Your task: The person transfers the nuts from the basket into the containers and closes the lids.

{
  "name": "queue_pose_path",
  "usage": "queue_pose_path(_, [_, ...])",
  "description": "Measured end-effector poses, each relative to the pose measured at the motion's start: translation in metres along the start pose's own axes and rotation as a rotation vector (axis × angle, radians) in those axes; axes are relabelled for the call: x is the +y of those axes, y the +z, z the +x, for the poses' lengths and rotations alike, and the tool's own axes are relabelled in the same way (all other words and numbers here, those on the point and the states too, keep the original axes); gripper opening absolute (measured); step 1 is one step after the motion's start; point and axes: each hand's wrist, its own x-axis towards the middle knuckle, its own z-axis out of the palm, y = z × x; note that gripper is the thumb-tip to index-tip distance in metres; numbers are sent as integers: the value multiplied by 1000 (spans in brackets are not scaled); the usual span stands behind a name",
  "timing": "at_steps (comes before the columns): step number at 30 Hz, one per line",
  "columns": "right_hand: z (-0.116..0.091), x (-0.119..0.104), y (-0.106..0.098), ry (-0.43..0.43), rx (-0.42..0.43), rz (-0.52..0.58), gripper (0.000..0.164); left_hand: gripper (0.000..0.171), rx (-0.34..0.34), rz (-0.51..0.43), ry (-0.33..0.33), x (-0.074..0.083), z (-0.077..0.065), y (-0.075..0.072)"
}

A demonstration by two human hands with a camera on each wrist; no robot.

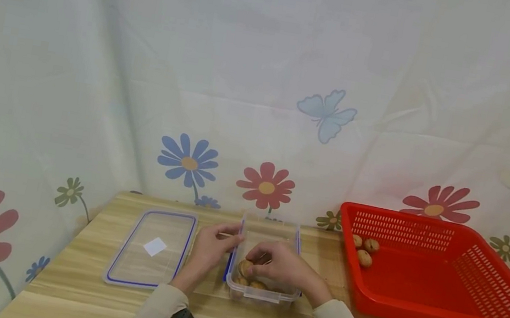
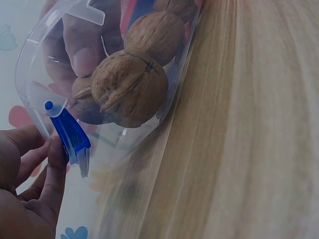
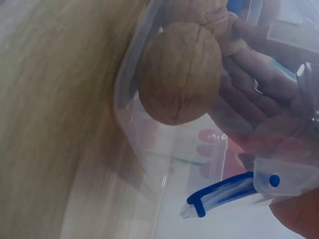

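A clear plastic box with blue clips stands lidless on the table, several walnuts inside. My left hand holds the box's left rim, thumb and fingers on either side of the wall beside a blue clip. Reaching down into the box, my right hand pinches a walnut between thumb and fingers at the near left corner. Through the wall, the right wrist view shows the right hand's fingers against one walnut, with another walnut nearer the camera.
The box's flat lid, edged by a blue seal and bearing a white label, lies left of the box. At the right stands a red plastic basket with three walnuts at its left side. A flower-printed cloth hangs behind the wooden table.
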Motion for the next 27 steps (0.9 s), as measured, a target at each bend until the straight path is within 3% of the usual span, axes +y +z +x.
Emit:
queue_pose_path(18, [0, -3, 5, 38, -14, -95, 11, 29, -8, 15, 2, 1, -1, -1])
queue_pose_path(27, [0, -5, 4, 45, -25, -82, 13, 29, -14, -3, 10, 3, -3, -1])
